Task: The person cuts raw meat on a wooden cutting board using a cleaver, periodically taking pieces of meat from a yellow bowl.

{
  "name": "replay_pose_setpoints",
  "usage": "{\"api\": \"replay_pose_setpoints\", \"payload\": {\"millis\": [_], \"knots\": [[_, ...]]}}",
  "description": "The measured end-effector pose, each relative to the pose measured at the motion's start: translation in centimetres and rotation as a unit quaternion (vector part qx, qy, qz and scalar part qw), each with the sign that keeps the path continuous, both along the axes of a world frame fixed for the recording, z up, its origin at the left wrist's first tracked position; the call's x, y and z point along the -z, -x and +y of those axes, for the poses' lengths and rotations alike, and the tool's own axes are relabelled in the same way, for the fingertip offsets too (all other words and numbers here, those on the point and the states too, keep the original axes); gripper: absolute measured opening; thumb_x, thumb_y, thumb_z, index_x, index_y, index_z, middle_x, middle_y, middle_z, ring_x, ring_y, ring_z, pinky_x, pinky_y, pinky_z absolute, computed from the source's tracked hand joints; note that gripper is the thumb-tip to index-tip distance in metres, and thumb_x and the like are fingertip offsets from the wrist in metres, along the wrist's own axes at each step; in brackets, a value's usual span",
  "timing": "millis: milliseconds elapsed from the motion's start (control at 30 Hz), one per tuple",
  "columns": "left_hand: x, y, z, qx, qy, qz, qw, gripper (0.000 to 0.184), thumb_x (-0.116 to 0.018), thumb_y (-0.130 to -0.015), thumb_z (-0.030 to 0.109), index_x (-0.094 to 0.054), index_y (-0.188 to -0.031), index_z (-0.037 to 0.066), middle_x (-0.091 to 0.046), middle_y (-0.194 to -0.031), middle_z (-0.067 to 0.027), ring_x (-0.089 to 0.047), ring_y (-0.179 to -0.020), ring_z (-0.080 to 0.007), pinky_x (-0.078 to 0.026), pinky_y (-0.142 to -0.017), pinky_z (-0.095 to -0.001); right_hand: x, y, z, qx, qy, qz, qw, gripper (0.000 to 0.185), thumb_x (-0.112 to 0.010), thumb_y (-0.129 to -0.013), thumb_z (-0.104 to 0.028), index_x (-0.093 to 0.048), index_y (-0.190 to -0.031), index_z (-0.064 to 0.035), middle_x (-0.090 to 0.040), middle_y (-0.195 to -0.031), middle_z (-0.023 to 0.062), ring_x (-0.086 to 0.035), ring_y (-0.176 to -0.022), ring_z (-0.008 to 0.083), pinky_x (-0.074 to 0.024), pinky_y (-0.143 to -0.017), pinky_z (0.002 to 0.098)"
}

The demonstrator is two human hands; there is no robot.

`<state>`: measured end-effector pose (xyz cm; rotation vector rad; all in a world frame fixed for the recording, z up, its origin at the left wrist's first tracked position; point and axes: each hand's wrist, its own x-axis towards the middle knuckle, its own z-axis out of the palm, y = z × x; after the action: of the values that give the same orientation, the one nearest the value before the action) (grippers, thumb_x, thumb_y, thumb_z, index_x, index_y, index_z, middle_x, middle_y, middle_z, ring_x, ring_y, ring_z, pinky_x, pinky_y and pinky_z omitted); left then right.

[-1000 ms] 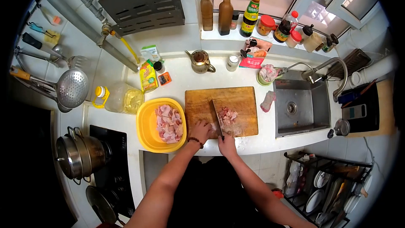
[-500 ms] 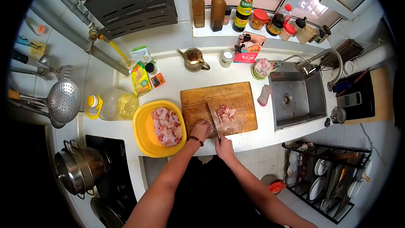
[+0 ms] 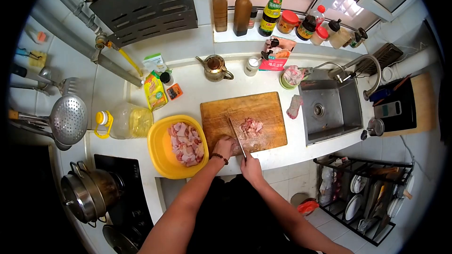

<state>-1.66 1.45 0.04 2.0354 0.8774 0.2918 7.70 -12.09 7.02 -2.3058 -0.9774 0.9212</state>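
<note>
On the wooden cutting board (image 3: pixel 216 111) lies a small pile of cut raw meat (image 3: pixel 251 127). My right hand (image 3: pixel 251 166) is wrapped round the handle of a knife (image 3: pixel 236 134), whose blade slants across the board just left of the pile. My left hand (image 3: pixel 224 146) rests on the board's lower left part, left of the blade, with its fingers curled; what lies under them is too small to make out. Beside the board at the left stands a yellow basin (image 3: pixel 158 161) holding larger pieces of raw meat (image 3: pixel 187 144).
A metal teapot (image 3: pixel 215 68), a white-lidded jar (image 3: pixel 252 66) and a pink packet (image 3: pixel 278 54) stand behind the board. An oil jug (image 3: pixel 130 120) is at the left, beyond the basin. The sink (image 3: pixel 332 108) is at the right, with a cloth (image 3: pixel 294 107) beside it.
The view has shifted, so the board and basin appear slightly further left. My left fingers are more curled than before. The knife stays in my right hand left of the pile.
</note>
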Motion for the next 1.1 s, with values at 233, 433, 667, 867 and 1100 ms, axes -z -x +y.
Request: {"api": "replay_pose_setpoints", "payload": {"millis": [233,433,667,867,1100], "knots": [[0.2,0.1,0.2,0.019,0.014,0.021,1.000,0.009,-0.065,-0.084,0.004,-0.074,-0.088,0.003,-0.068,-0.095,-0.0190,-0.067,-0.090,-0.0388,-0.055,-0.083,-0.0451,0.6,-0.2,1.7,-0.010,-0.005,-0.023,1.000,0.031,-0.057,-0.093,-0.013,-0.059,-0.121,-0.0006,-0.066,-0.076,0.0324,-0.066,-0.074,0.0512,-0.0539,-0.069,0.0607],[0.0,-0.1,0.0,-0.001,0.018,0.037,0.999,0.012,-0.065,-0.084,0.005,-0.074,-0.092,0.004,-0.068,-0.097,-0.0209,-0.067,-0.091,-0.0403,-0.055,-0.084,-0.0462,0.4,-0.1,-0.8,-0.007,0.020,-0.007,1.000,0.028,-0.058,-0.091,-0.011,-0.062,-0.117,0.0014,-0.064,-0.074,0.0316,-0.065,-0.071,0.0497,-0.0533,-0.065,0.0583],[-1.6,-0.3,0.5,0.021,0.011,0.077,0.997,0.016,-0.064,-0.084,0.006,-0.074,-0.096,0.004,-0.068,-0.099,-0.0226,-0.066,-0.091,-0.0422,-0.055,-0.084,-0.0479,1.6,-0.4,1.4,-0.026,-0.004,-0.026,0.999,0.030,-0.058,-0.091,-0.013,-0.059,-0.120,-0.0041,-0.066,-0.075,0.0311,-0.066,-0.072,0.0500,-0.0542,-0.068,0.0599],[-0.5,-0.3,0.3,0.029,0.003,0.107,0.994,0.018,-0.065,-0.083,0.006,-0.074,-0.098,0.002,-0.067,-0.103,-0.0257,-0.066,-0.094,-0.0441,-0.055,-0.084,-0.0489,2.0,-0.3,-1.0,-0.036,0.024,-0.025,0.999,0.033,-0.058,-0.090,-0.009,-0.061,-0.122,-0.0027,-0.065,-0.072,0.0297,-0.065,-0.067,0.0493,-0.0531,-0.062,0.0584],[1.3,-0.5,0.5,0.043,0.019,0.140,0.989,0.014,-0.068,-0.080,0.006,-0.073,-0.092,-0.001,-0.067,-0.106,-0.0264,-0.066,-0.095,-0.0443,-0.056,-0.086,-0.0473,1.3,-0.3,0.3,-0.029,-0.019,-0.052,0.998,0.042,-0.059,-0.089,-0.009,-0.059,-0.130,-0.0060,-0.065,-0.072,0.0294,-0.065,-0.067,0.0489,-0.0535,-0.065,0.0590]]}}
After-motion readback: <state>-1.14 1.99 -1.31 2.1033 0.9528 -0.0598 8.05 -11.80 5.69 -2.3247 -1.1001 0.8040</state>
